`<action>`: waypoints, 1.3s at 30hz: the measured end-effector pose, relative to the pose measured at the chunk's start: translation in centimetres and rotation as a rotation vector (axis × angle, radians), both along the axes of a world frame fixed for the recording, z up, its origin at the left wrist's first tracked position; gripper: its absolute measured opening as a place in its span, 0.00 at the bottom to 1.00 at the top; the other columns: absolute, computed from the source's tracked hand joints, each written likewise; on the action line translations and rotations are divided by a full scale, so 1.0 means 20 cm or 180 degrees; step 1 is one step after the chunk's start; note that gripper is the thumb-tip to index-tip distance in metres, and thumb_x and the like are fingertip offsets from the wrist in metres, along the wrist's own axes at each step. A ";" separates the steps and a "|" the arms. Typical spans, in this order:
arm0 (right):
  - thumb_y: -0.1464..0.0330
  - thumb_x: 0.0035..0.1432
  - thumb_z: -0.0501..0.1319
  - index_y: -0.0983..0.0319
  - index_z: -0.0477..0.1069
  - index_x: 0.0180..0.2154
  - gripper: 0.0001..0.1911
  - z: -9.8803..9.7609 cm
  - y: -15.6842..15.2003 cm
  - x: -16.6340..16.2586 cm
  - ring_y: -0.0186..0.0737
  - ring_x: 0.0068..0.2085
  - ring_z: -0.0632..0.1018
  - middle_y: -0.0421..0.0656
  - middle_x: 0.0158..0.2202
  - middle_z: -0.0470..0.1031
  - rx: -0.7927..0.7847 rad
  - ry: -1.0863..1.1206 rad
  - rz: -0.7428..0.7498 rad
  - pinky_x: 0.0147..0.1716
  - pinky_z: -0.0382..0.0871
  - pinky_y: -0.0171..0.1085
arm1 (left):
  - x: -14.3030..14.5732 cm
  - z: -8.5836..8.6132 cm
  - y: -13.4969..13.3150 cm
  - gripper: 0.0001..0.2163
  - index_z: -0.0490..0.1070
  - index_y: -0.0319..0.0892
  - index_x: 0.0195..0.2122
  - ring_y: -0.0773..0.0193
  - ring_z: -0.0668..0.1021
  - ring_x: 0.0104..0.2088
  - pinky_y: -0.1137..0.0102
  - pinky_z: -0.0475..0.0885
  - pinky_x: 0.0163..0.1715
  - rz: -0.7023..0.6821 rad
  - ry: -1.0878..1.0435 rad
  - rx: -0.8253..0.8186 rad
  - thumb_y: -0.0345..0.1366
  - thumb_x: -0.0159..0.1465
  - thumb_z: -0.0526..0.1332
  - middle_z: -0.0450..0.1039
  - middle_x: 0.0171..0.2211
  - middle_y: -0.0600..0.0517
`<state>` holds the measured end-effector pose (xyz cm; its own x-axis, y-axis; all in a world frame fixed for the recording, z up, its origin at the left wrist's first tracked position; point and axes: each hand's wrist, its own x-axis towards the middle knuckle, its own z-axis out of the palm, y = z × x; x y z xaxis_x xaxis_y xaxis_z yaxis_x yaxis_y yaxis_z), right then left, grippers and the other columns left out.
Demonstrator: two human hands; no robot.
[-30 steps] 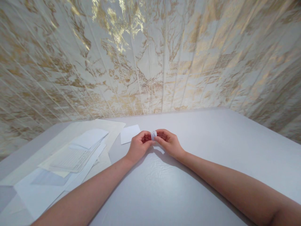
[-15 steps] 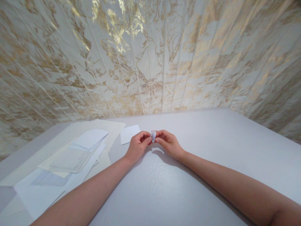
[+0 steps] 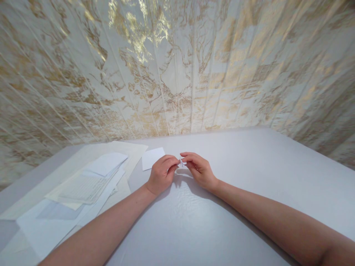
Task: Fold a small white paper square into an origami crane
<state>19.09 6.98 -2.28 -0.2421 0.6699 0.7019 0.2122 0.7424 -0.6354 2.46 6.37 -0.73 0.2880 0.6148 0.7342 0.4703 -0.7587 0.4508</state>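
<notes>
Sm. white paper pc. betw. both hands, mid-table

Clock centred on the sm. white paper pc. (image 3: 182, 163), which is up off the table (image 3: 210, 225), at fingertip ht. L hand (image 3: 161, 174) at 8 o'clock: thumb + fingers pinched tight on its near edge. R hand (image 3: 202, 172) at 4 o'clock: fingers curled, forefinger reaching over the top of the pc.; can't tell if it grips or only touches. Shape of pc. mostly hidden by fingers.

White card (image 3: 152, 158) flat at 9 o'clock, just beyond L hand. Paper pile at 8–9 o'clock, well apart from the pc.: white sheet (image 3: 107, 163) on top, printed sheet (image 3: 83, 189) partly under it, lg. pale sheet (image 3: 137, 148) at bottom. Gold-patterned backdrop (image 3: 177, 74) at 12.
</notes>
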 end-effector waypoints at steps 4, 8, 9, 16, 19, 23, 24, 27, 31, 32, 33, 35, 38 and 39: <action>0.72 0.57 0.52 0.58 0.70 0.34 0.09 0.01 0.00 0.01 0.38 0.42 0.74 0.46 0.39 0.74 0.0074 -0.0065 -0.0004 0.42 0.68 0.40 | 0.00 0.01 0.00 0.06 0.72 0.43 0.29 0.63 0.74 0.35 0.67 0.69 0.37 0.0047 -0.0033 0.0025 0.29 0.57 0.56 0.72 0.33 0.48; 0.71 0.57 0.53 0.59 0.70 0.33 0.08 0.02 0.00 0.01 0.38 0.38 0.74 0.45 0.35 0.74 -0.0071 -0.0015 0.0170 0.39 0.68 0.39 | 0.00 0.01 -0.01 0.05 0.72 0.43 0.28 0.62 0.74 0.38 0.66 0.69 0.40 0.0051 -0.0094 -0.0108 0.31 0.57 0.57 0.73 0.37 0.47; 0.70 0.57 0.53 0.59 0.70 0.32 0.07 0.02 0.00 0.01 0.37 0.36 0.74 0.44 0.32 0.74 -0.0168 0.0004 0.0240 0.37 0.69 0.38 | 0.00 0.01 -0.01 0.05 0.71 0.43 0.27 0.62 0.74 0.38 0.66 0.68 0.41 0.0014 -0.0114 -0.0174 0.31 0.57 0.57 0.73 0.37 0.47; 0.64 0.55 0.56 0.61 0.70 0.29 0.09 0.01 0.02 0.00 0.32 0.27 0.71 0.43 0.34 0.70 -0.0968 0.0355 0.0720 0.25 0.68 0.33 | 0.00 0.00 0.01 0.04 0.70 0.42 0.25 0.62 0.74 0.33 0.67 0.68 0.38 -0.0104 -0.0317 -0.0653 0.34 0.55 0.60 0.74 0.29 0.49; 0.62 0.54 0.57 0.61 0.70 0.29 0.10 0.01 0.02 0.00 0.30 0.26 0.71 0.44 0.36 0.70 -0.1211 0.0572 0.0908 0.25 0.69 0.33 | 0.00 -0.01 0.02 0.03 0.70 0.41 0.29 0.65 0.73 0.29 0.70 0.69 0.34 -0.0116 -0.0716 -0.1014 0.33 0.52 0.62 0.72 0.27 0.52; 0.60 0.52 0.59 0.62 0.71 0.31 0.11 0.03 0.00 0.00 0.32 0.28 0.71 0.42 0.33 0.70 -0.1385 0.0669 0.1057 0.28 0.69 0.34 | 0.02 -0.01 0.01 0.06 0.70 0.40 0.31 0.67 0.72 0.26 0.72 0.67 0.29 -0.0201 -0.1177 -0.1710 0.33 0.51 0.62 0.71 0.25 0.54; 0.60 0.51 0.60 0.62 0.71 0.31 0.12 0.04 0.00 0.00 0.32 0.28 0.71 0.42 0.32 0.70 -0.1419 0.0680 0.1050 0.28 0.69 0.34 | 0.03 0.00 0.01 0.06 0.70 0.39 0.29 0.68 0.72 0.26 0.73 0.67 0.29 -0.0244 -0.1229 -0.1870 0.33 0.50 0.63 0.70 0.25 0.54; 0.60 0.49 0.61 0.63 0.70 0.28 0.12 0.04 0.01 0.00 0.30 0.25 0.70 0.40 0.28 0.69 -0.1477 0.0697 0.0888 0.26 0.67 0.33 | 0.03 0.00 0.01 0.06 0.70 0.39 0.26 0.70 0.69 0.23 0.74 0.65 0.26 -0.0400 -0.1272 -0.2259 0.35 0.50 0.63 0.68 0.22 0.56; 0.63 0.47 0.62 0.63 0.69 0.27 0.09 0.03 0.02 0.00 0.29 0.20 0.67 0.35 0.19 0.67 -0.1891 0.0764 0.0816 0.22 0.63 0.31 | 0.03 0.01 0.01 0.07 0.68 0.39 0.25 0.71 0.67 0.21 0.74 0.62 0.23 -0.0511 -0.1227 -0.2500 0.36 0.50 0.63 0.66 0.20 0.56; 0.64 0.46 0.62 0.63 0.68 0.27 0.09 0.03 0.02 0.00 0.28 0.19 0.67 0.34 0.18 0.66 -0.2022 0.0811 0.0847 0.21 0.62 0.31 | 0.03 0.01 0.00 0.06 0.67 0.39 0.24 0.71 0.67 0.21 0.74 0.61 0.23 -0.0507 -0.1216 -0.2528 0.35 0.49 0.63 0.66 0.20 0.57; 0.65 0.45 0.63 0.63 0.68 0.27 0.09 0.03 0.02 -0.01 0.28 0.19 0.66 0.34 0.18 0.66 -0.2129 0.0854 0.0879 0.20 0.61 0.30 | 0.03 0.01 0.00 0.06 0.67 0.39 0.23 0.71 0.66 0.21 0.74 0.61 0.22 -0.0499 -0.1192 -0.2554 0.35 0.49 0.63 0.65 0.19 0.57; 0.66 0.43 0.64 0.63 0.67 0.25 0.08 0.03 0.02 -0.01 0.27 0.17 0.65 0.33 0.17 0.66 -0.2270 0.0905 0.0895 0.18 0.60 0.29 | 0.04 0.01 0.00 0.06 0.65 0.39 0.21 0.72 0.64 0.19 0.74 0.59 0.21 -0.0454 -0.1118 -0.2590 0.33 0.49 0.62 0.63 0.17 0.58; 0.67 0.42 0.65 0.64 0.66 0.24 0.09 0.03 0.01 -0.02 0.26 0.16 0.65 0.33 0.15 0.66 -0.2417 0.0910 0.0828 0.18 0.59 0.29 | 0.05 0.01 -0.01 0.07 0.62 0.40 0.19 0.72 0.64 0.18 0.74 0.58 0.20 -0.0333 -0.1038 -0.2564 0.31 0.49 0.61 0.62 0.15 0.59; 0.66 0.43 0.64 0.64 0.66 0.24 0.09 0.03 0.01 -0.02 0.27 0.17 0.66 0.33 0.15 0.66 -0.2440 0.0927 0.0780 0.18 0.60 0.29 | 0.05 0.01 -0.01 0.07 0.62 0.40 0.19 0.72 0.64 0.18 0.74 0.58 0.20 -0.0261 -0.1056 -0.2525 0.31 0.49 0.61 0.62 0.15 0.59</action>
